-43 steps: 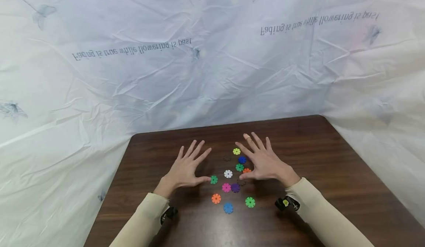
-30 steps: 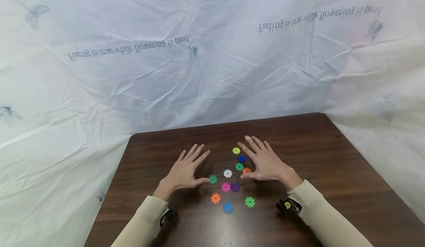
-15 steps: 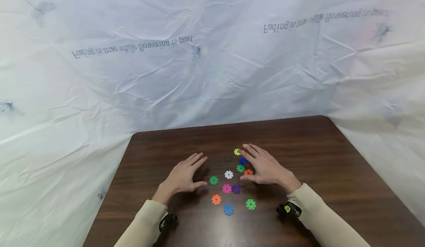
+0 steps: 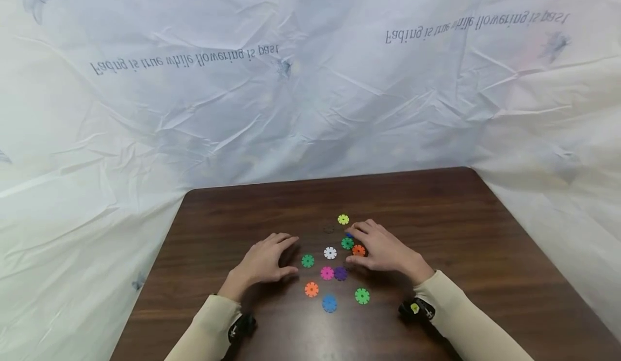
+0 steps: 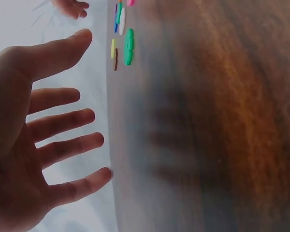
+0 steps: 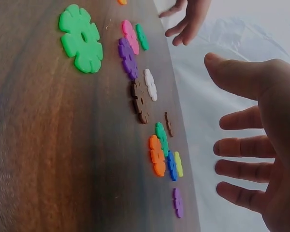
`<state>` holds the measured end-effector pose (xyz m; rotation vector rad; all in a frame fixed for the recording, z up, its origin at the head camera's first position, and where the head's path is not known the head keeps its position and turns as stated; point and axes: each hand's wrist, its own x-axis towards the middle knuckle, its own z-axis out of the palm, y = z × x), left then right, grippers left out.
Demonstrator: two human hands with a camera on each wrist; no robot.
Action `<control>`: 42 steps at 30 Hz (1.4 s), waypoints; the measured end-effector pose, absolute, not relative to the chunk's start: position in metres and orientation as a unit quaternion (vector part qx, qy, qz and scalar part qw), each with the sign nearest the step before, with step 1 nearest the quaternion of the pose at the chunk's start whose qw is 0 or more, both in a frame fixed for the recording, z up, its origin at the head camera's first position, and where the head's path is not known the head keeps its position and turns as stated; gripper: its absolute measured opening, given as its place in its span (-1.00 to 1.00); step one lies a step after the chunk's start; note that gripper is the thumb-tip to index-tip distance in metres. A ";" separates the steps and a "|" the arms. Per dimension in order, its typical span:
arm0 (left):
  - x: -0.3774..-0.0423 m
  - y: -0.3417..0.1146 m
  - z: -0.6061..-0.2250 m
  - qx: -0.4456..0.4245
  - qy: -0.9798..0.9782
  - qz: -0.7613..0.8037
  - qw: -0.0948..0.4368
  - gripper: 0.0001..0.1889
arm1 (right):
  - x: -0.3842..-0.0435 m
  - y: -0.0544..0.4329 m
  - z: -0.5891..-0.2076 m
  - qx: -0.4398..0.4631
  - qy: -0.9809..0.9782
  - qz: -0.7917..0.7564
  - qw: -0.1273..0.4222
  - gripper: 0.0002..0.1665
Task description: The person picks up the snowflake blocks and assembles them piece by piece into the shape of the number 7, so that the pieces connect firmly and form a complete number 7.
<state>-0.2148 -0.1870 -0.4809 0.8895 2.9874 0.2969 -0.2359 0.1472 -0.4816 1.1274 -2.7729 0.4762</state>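
Observation:
Several flat notched plastic discs, like flower-shaped building pieces, lie scattered over the middle of the table. My left hand [image 4: 264, 261] hovers left of a dark green disc [image 4: 308, 261], its fingers relaxed and holding nothing. My right hand [image 4: 383, 248] is held over the right side of the group, thumb and fingers apart. In the head view it overlaps the blue disc [image 4: 349, 235] and sits beside the orange-red disc [image 4: 358, 250]. The right wrist view shows an empty palm, with a brown disc [image 6: 140, 101] and a purple disc [image 6: 178, 203] on the table.
Around the group lie white [image 4: 330, 252], pink [image 4: 327, 273], light blue [image 4: 329, 303], bright green [image 4: 361, 296] and yellow [image 4: 343, 219] discs. The dark brown wooden table [image 4: 233, 210] has rounded far corners. A pale printed sheet [image 4: 310, 113] hangs behind it and along the sides.
Both hands have sunk lower and their spread fingers have drawn closer together and bent a little. My left thumb has moved away from the dark green disc. The discs stay in place.

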 end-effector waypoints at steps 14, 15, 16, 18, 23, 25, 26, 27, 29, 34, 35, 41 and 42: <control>-0.208 -0.185 -0.486 0.279 0.955 0.094 0.040 -0.25 | -0.233 0.144 -0.492 0.371 -0.912 0.176 0.009 -0.19; -0.207 -0.185 -0.487 0.279 0.955 0.092 0.040 -0.26 | -0.233 0.144 -0.493 0.374 -0.911 0.174 0.009 -0.18; -0.207 -0.185 -0.487 0.279 0.955 0.089 0.040 -0.26 | -0.233 0.144 -0.493 0.377 -0.910 0.174 0.009 -0.18; -0.206 -0.185 -0.488 0.278 0.956 0.087 0.041 -0.26 | -0.233 0.144 -0.494 0.381 -0.908 0.172 0.011 -0.18; -0.206 -0.184 -0.489 0.283 0.955 0.080 0.042 -0.28 | -0.233 0.144 -0.495 0.384 -0.906 0.176 0.011 -0.22; -0.206 -0.184 -0.489 0.284 0.955 0.079 0.041 -0.28 | -0.233 0.144 -0.496 0.384 -0.907 0.174 0.011 -0.24; -0.207 -0.184 -0.490 0.284 0.955 0.078 0.040 -0.29 | -0.233 0.144 -0.496 0.385 -0.907 0.173 0.011 -0.24; -0.207 -0.184 -0.490 0.283 0.955 0.078 0.041 -0.29 | -0.233 0.143 -0.496 0.384 -0.907 0.174 0.010 -0.24; -0.207 -0.185 -0.490 0.281 0.956 0.078 0.042 -0.29 | -0.232 0.142 -0.495 0.383 -0.907 0.174 0.006 -0.24; -0.208 -0.185 -0.491 0.279 0.956 0.073 0.049 -0.31 | -0.231 0.141 -0.494 0.378 -0.909 0.177 -0.003 -0.24; -0.208 -0.185 -0.491 0.280 0.956 0.071 0.048 -0.31 | -0.231 0.140 -0.495 0.377 -0.909 0.176 -0.003 -0.24; -0.210 -0.183 -0.493 0.292 0.954 0.065 0.029 -0.35 | -0.229 0.141 -0.497 0.377 -0.909 0.176 -0.006 -0.23; -0.210 -0.183 -0.493 0.294 0.953 0.065 0.026 -0.36 | -0.229 0.141 -0.497 0.377 -0.909 0.178 -0.007 -0.23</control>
